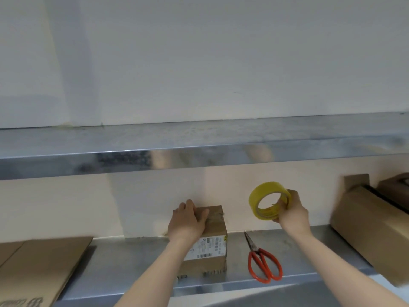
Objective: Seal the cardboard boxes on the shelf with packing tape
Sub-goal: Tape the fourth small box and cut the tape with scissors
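A small cardboard box [212,244] with a white shipping label on its front stands on the metal shelf [137,258]. My left hand [188,220] lies on the box's top, its fingers laid over the top left part. To the right, my right hand [292,211] holds a yellow roll of packing tape [266,201] up in the air above the shelf, fingers curled round its right rim. Red-handled scissors [262,262] lie shut on the shelf between the box and my right arm.
A flat cardboard box [39,267] lies at the shelf's left end. A larger tilted cardboard box [371,227] sits at the right end, with another box [396,182] behind it. An upper metal shelf [199,156] runs across above, against a white wall.
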### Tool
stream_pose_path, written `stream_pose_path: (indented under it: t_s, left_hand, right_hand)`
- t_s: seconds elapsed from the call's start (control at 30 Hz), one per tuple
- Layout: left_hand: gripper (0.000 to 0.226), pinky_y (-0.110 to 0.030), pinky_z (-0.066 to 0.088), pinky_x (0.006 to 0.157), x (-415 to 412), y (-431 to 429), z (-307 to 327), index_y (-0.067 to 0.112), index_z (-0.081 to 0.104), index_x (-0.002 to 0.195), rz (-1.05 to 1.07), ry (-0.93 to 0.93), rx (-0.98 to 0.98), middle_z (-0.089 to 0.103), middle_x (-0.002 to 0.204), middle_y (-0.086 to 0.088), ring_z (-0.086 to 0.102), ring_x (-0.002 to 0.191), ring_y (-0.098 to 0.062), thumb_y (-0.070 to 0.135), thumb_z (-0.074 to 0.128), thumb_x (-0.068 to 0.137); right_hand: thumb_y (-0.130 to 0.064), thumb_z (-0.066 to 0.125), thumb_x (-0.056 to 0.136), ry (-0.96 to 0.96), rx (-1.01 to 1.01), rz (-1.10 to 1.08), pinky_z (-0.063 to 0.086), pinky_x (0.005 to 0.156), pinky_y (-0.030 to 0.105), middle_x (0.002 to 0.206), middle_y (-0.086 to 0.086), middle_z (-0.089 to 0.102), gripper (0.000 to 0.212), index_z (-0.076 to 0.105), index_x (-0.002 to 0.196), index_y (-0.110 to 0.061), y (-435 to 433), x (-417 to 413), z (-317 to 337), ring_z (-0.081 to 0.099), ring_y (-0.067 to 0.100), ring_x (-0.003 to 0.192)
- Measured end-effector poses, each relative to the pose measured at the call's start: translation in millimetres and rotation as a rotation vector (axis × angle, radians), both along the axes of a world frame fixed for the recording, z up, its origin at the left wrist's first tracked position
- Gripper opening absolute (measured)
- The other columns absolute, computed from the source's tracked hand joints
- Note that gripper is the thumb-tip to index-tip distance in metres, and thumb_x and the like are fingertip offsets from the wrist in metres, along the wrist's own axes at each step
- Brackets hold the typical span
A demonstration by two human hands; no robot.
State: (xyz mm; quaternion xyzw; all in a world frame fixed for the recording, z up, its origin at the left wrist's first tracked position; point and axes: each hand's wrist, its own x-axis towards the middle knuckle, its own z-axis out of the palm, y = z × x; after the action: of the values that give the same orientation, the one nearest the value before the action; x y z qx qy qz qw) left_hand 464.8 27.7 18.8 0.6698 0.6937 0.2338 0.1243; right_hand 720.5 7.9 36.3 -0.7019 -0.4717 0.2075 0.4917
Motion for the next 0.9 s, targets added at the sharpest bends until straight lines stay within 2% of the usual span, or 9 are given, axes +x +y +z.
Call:
stream_pose_path:
  t_s: [0.13, 0.2, 0.27, 0.33, 0.4, 0.53, 0.67, 0.8, 0.9]
  left_hand:
    - [0.052, -0.034, 0.048, 0.081, 5, -1, 4, 0.024, 0.043, 0.100, -0.002, 0.044, -0.061, 0.048, 0.104, 0.002, 0.047, 0.102, -0.020, 0.072, 0.046, 0.081]
    - [0.049, -0.037, 0.048, 0.087, 7, -1, 8, 0.023, 0.043, 0.101, -0.003, 0.054, -0.103, 0.047, 0.107, 0.000, 0.047, 0.105, -0.022, 0.069, 0.049, 0.082]
    - [0.046, -0.039, 0.046, 0.092, 9, -1, 12, 0.022, 0.043, 0.104, -0.013, 0.082, -0.147, 0.046, 0.111, -0.002, 0.045, 0.109, -0.024, 0.065, 0.047, 0.086]
    - [0.039, -0.039, 0.043, 0.095, 11, -1, 13, 0.023, 0.043, 0.104, -0.023, 0.121, -0.178, 0.045, 0.114, -0.003, 0.043, 0.111, -0.026, 0.060, 0.044, 0.090]
    - [0.030, -0.038, 0.040, 0.097, 11, -1, 16, 0.024, 0.043, 0.102, -0.032, 0.131, -0.188, 0.045, 0.114, -0.003, 0.042, 0.111, -0.025, 0.053, 0.041, 0.093]
    - [0.015, -0.038, 0.038, 0.098, 8, 1, 18, 0.026, 0.040, 0.101, -0.044, 0.090, -0.152, 0.047, 0.112, -0.002, 0.043, 0.107, -0.024, 0.040, 0.042, 0.096]
    - [0.007, -0.037, 0.042, 0.092, 3, 4, 16, 0.027, 0.039, 0.102, -0.069, 0.053, -0.152, 0.048, 0.107, -0.001, 0.046, 0.103, -0.023, 0.031, 0.042, 0.097]
    - [0.004, -0.025, 0.041, 0.066, -7, 4, 17, 0.022, 0.040, 0.101, -0.075, -0.078, -0.136, 0.047, 0.101, -0.002, 0.050, 0.083, -0.017, 0.019, 0.042, 0.099]
    - [0.002, -0.025, 0.038, 0.066, -16, 2, 20, 0.016, 0.040, 0.100, -0.060, -0.100, -0.090, 0.047, 0.103, -0.005, 0.048, 0.082, -0.018, 0.017, 0.042, 0.100]
  right_hand:
    - [-0.013, 0.042, 0.099, -0.014, -0.031, 0.026, 0.057, 0.076, 0.051, 0.085, 0.009, 0.062, 0.018, 0.046, 0.115, -0.018, 0, 3, -8, 0.063, 0.034, 0.082]
    - [-0.011, 0.043, 0.098, 0.010, -0.074, 0.020, 0.057, 0.075, 0.053, 0.081, 0.008, 0.059, 0.015, 0.043, 0.110, -0.018, 1, 4, -12, 0.063, 0.036, 0.081]
    - [-0.010, 0.043, 0.097, -0.006, -0.129, 0.020, 0.053, 0.072, 0.044, 0.080, 0.010, 0.057, 0.014, 0.042, 0.109, -0.017, 2, 6, -18, 0.059, 0.035, 0.078]
    - [-0.009, 0.044, 0.096, -0.042, -0.190, 0.032, 0.040, 0.066, 0.034, 0.084, 0.013, 0.055, 0.013, 0.043, 0.108, -0.012, -1, 10, -26, 0.051, 0.029, 0.076]
    - [-0.006, 0.047, 0.094, -0.059, -0.239, 0.057, 0.034, 0.064, 0.032, 0.085, 0.012, 0.055, 0.010, 0.045, 0.104, -0.009, -2, 14, -31, 0.048, 0.027, 0.073]
    - [0.001, 0.048, 0.088, -0.092, -0.284, 0.111, 0.038, 0.059, 0.033, 0.080, 0.010, 0.056, 0.016, 0.046, 0.099, -0.009, -4, 15, -36, 0.053, 0.030, 0.076]
    - [-0.001, 0.055, 0.085, -0.046, -0.305, 0.098, 0.056, 0.070, 0.047, 0.078, 0.011, 0.058, 0.018, 0.046, 0.091, -0.015, -8, 18, -43, 0.059, 0.030, 0.076]
    - [-0.001, 0.056, 0.084, 0.010, -0.287, 0.075, 0.058, 0.069, 0.052, 0.079, 0.015, 0.060, 0.018, 0.048, 0.091, -0.015, -6, 19, -46, 0.061, 0.030, 0.072]
    - [-0.002, 0.058, 0.084, 0.019, -0.291, 0.079, 0.057, 0.072, 0.053, 0.081, 0.013, 0.061, 0.017, 0.049, 0.091, -0.015, -4, 15, -47, 0.062, 0.031, 0.077]
